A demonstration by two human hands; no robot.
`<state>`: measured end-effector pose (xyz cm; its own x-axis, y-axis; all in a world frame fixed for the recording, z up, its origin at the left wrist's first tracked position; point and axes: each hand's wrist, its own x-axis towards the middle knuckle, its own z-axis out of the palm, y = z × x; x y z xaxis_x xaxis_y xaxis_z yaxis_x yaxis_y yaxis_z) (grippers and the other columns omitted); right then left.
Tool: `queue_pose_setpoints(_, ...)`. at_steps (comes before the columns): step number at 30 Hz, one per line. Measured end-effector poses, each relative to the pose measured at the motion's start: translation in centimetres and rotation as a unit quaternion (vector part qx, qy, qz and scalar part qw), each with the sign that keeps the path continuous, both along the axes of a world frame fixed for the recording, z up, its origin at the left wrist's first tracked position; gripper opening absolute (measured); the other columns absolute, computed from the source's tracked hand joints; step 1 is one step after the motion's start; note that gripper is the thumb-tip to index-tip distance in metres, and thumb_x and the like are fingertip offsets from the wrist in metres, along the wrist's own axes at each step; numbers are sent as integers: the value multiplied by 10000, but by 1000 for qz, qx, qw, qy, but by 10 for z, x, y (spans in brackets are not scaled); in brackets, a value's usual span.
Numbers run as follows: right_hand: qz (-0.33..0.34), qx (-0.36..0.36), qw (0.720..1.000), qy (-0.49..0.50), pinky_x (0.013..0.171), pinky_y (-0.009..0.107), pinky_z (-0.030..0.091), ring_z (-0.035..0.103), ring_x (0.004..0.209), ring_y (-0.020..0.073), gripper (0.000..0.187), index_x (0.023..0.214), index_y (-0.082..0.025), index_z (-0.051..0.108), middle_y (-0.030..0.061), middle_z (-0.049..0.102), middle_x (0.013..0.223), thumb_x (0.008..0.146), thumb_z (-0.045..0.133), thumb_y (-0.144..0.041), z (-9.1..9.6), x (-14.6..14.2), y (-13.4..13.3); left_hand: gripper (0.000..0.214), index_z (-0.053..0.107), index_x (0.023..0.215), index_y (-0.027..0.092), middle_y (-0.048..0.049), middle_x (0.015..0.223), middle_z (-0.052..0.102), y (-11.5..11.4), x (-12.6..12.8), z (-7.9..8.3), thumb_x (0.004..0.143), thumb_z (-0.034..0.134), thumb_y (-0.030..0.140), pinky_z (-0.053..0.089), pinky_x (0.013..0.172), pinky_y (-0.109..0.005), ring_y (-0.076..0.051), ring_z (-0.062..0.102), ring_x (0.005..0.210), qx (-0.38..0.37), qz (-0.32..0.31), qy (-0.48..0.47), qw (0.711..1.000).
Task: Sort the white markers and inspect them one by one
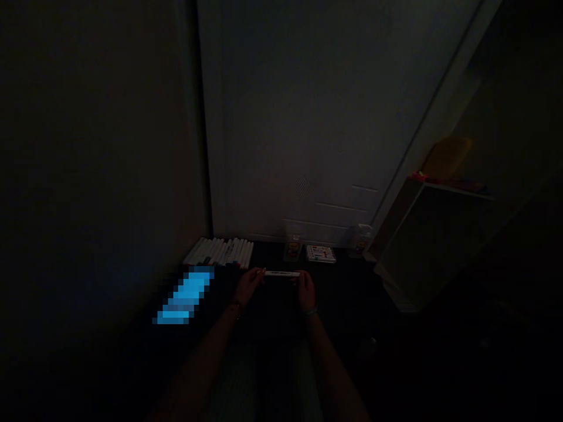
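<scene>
A white marker [281,274] with dark printing along its barrel lies level between my two hands. My left hand [250,283] is closed on its left end. At the other end, the fingers of my right hand [306,289] pinch the marker. Beyond my left hand, several white markers [224,252] lie side by side in a row on the dark table [343,287]. Past my right hand sits a flat white pack [321,254] with coloured marks, too dim to identify further. The light is very low, so finger detail is hard to see.
A bright blue screen [185,298], pixelated, lies at the left. Two clear containers [292,246] stand along the back, by a pale panel [325,129]. A cabinet-like box [440,234] with a yellowish object [448,157] on top rises at the right. A wall [97,146] borders the left.
</scene>
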<state>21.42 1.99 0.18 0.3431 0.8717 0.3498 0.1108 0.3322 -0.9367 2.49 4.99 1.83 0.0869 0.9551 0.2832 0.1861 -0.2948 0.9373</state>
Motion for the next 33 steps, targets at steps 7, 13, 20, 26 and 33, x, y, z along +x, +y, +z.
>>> queue_pose_setpoints(7,-5,-4,1000,-10,595,225,423,532,597,117,351,909,-168,566,11,602,682,833,362,-443,-1,0,0,434,539,645,177,25,546,494,1,0,0,707,432,593,356,526,-205,-104,448,537,3,18,9,1000)
queue_pose_setpoints(13,0,5,1000,0,612,230,434,533,613,115,342,953,-171,565,16,606,725,821,393,-435,2,-1,-1,431,576,887,167,23,584,520,4,-1,-4,728,437,543,354,510,-203,-102,458,536,-1,-5,-13,1000)
queue_pose_setpoints(20,1,-2,1000,9,603,229,436,542,608,112,348,975,-172,568,20,613,762,814,397,-429,-1,-1,1,443,595,925,163,17,591,539,7,-3,-8,719,451,528,365,518,-209,-107,480,546,5,-4,-16,1000)
queue_pose_setpoints(26,2,0,1000,12,598,224,436,546,635,117,329,957,-183,572,17,608,783,802,421,-432,1,-1,0,408,596,926,165,-9,680,603,8,-3,-8,720,476,496,398,593,-222,-132,542,658,8,-13,-23,1000)
queue_pose_setpoints(33,-3,7,1000,16,605,222,430,543,649,120,320,957,-184,564,11,602,772,804,419,-425,-4,-1,3,433,605,917,158,-15,685,624,8,-3,-8,696,502,516,405,598,-227,-148,566,679,-18,-17,-25,999)
